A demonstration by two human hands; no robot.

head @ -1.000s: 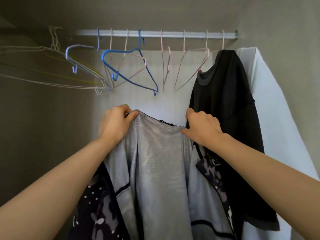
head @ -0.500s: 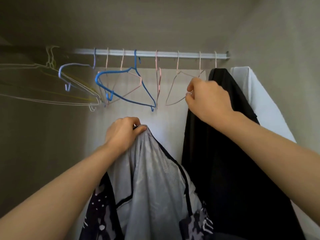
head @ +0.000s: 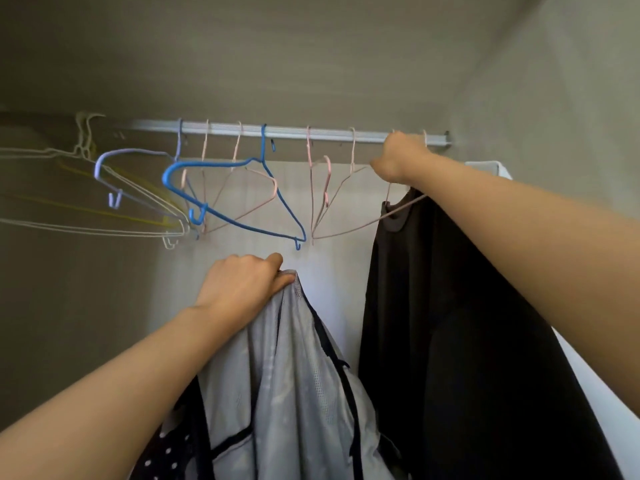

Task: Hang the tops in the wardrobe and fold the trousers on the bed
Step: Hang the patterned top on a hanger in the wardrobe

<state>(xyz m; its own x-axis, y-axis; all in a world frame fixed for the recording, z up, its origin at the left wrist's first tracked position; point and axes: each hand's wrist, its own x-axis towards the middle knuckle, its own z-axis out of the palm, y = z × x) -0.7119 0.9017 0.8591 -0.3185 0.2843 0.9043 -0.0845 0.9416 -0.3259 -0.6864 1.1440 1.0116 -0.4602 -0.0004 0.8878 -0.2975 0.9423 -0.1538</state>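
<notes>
Left hand (head: 242, 285) is clenched on the top edge of the grey mesh top (head: 287, 375), which I see held up below the silver wardrobe rail (head: 294, 132). Right hand (head: 401, 157) is up at the rail, fingers curled round a thin pink wire hanger (head: 346, 233), just beside the hung black top (head: 450, 306).

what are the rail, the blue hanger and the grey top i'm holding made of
Rail: looks like metal, pale matt silver with ribbing along its length.
Blue hanger: likely wire with a glossy plastic coating, thin and evenly coloured; could be solid plastic.
Grey top: probably thin synthetic mesh, tiny holes visible, slight sheen, black trim.
</notes>
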